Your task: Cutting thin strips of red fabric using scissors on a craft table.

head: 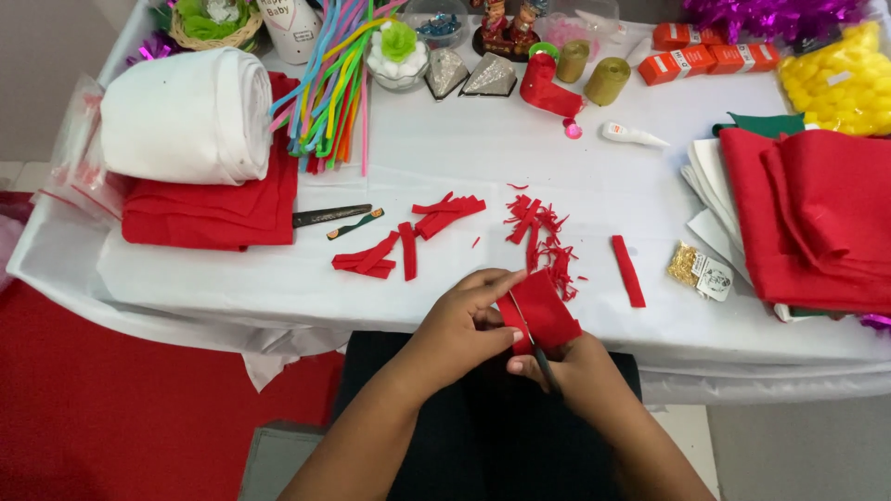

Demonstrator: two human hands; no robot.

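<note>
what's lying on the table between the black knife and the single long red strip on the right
In the head view, between the black knife and the long red strip lie bundles of cut red felt strips and a heap of thin red trimmings.

- Bare cloth at table (232, 288) front left, between red felt stack (209, 209) and strips (371, 258): open passage.
- Scraps (543, 237) lie just beyond both hands; long strip (628, 271) to their right.
- Right side blocked by red fabric pile (817, 223).
- Far edge crowded: pipe cleaners (329, 83), ribbon rolls (594, 74), orange boxes (710, 51).
</note>
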